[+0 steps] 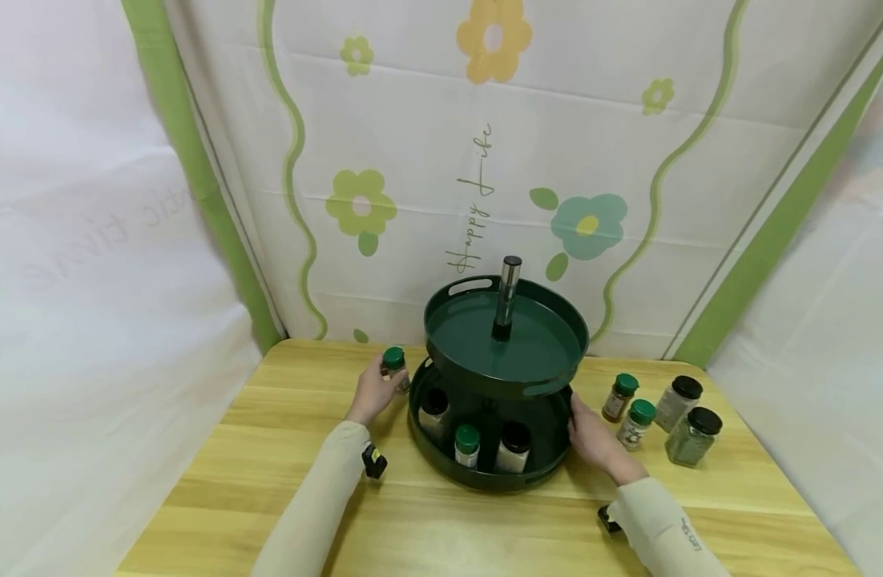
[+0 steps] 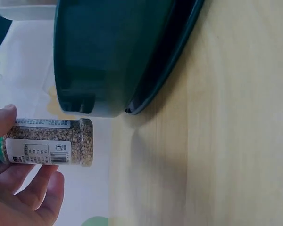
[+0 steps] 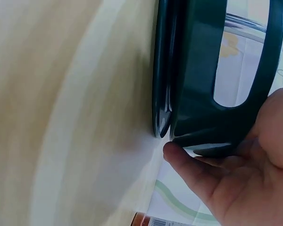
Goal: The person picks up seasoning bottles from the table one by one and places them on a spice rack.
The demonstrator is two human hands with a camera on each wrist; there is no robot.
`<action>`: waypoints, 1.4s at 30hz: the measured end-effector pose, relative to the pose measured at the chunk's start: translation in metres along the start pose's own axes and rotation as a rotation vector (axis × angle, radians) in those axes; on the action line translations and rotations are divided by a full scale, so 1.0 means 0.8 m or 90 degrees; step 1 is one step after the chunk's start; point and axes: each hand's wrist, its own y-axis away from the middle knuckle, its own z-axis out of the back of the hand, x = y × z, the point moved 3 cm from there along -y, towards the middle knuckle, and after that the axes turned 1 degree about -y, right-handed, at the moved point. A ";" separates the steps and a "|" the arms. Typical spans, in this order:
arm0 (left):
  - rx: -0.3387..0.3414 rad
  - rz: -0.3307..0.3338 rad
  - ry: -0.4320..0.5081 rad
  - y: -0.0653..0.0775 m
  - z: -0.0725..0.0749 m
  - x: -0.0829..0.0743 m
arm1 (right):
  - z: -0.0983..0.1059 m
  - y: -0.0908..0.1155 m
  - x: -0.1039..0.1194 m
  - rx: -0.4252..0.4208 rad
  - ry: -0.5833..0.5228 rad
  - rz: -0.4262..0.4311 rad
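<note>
My left hand (image 1: 372,391) pinches a spice jar (image 2: 47,142) with a green cap (image 1: 394,357). The jar, filled with small pale brown seeds and labelled with a barcode, is lifted over the table, left of a dark green two-tier round tray (image 1: 417,425). On the lower tier stand a green-capped jar (image 1: 467,455) and two black-capped jars, one near the front (image 1: 512,458) and one at the left (image 1: 433,421). My right hand (image 1: 593,433) grips the lower tier's right wall, fingers curled at its rim beside the handle cutout (image 3: 238,70).
Right of the tray stand two green-capped jars (image 1: 616,405) (image 1: 632,435) and two square black-capped jars (image 1: 674,407) (image 1: 690,445). A metal post (image 1: 509,292) rises from the upper tier (image 1: 470,336). White flowered curtains (image 1: 413,120) surround the wooden table (image 1: 441,529).
</note>
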 end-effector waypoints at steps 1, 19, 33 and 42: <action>-0.001 -0.004 -0.001 0.001 0.000 -0.002 | 0.001 -0.001 -0.001 0.003 0.002 0.001; -0.010 -0.062 0.045 0.011 0.004 -0.032 | 0.015 -0.012 -0.008 0.009 0.030 0.047; 0.015 -0.097 0.053 0.022 -0.009 -0.042 | 0.006 -0.019 -0.012 0.005 0.018 0.059; 0.034 -0.132 0.037 0.023 -0.014 -0.051 | 0.010 -0.027 -0.009 -0.020 0.024 0.090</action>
